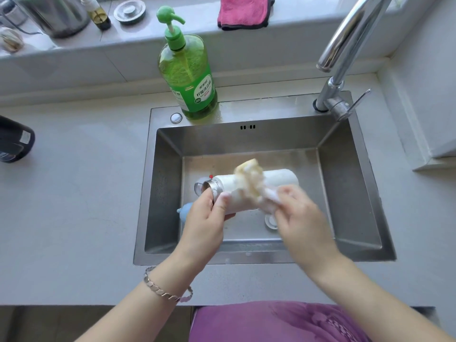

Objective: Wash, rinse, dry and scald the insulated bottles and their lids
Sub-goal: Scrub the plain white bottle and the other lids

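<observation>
**Q:** Grey counter, steel sink (246,139). Why hold the bottle sideways over it?

**Me:** So the suds drip into the sink, not onto the counter. My left hand (204,218) grips the white bottle (281,178) by its neck, above the sink's middle. My right hand (301,213) clutches a foamy yellow scrubber (249,178) against its body. The dish soap (187,77) stands on the sink's back rim, handy for a refill.

Bottle (246,191) in sink (350,193), soap bottle (190,77) behind

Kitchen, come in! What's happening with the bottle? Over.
Left hand grips white bottle at its neck, over sink. Right hand presses soapy sponge on it. Nothing in the way.
</observation>
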Motion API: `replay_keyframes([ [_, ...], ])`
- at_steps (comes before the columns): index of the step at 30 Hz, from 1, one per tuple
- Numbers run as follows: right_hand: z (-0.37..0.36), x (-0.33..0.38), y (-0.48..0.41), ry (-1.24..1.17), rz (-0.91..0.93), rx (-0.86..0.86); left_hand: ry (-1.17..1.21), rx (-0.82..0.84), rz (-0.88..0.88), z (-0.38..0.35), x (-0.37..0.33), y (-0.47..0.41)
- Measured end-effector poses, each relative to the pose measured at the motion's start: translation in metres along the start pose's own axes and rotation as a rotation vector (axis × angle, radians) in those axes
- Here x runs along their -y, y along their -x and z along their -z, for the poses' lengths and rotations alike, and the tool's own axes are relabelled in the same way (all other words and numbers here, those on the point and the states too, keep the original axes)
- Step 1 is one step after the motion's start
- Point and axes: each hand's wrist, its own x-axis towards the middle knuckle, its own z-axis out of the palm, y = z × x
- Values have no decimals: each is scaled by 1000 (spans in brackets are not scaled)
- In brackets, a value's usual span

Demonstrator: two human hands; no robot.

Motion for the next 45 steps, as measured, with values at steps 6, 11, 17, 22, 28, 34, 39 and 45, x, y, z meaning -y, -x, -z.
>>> replay_keyframes([
  [6, -3, 10, -3, 154, 68, -99, -162, -5, -100, -6, -12, -6],
  [11, 24, -19, -27, 155, -171, -142, -162, 15, -115, -7, -14, -7],
  [17, 11, -1, -11, 148, 180, -91, -69, 38, -82, -12, -16, -10],
  [22, 6, 2, -15, 162, 100, -198, 9, -29, -59, -14, -26, -14],
  [28, 18, -24, -25, 117, -119, -284, 225, -60, 85, -11, -28, -14],
  [34, 3, -9, -5, 236, 164, -196, 274, -40, 109, -15, -26, -13],
  [39, -8, -4, 2, 230, 184, -209, 313, -72, 136, -14, -25, -14],
  [45, -3, -21, -9, 122, -20, -299, 401, -98, 148, -8, -28, -17],
])
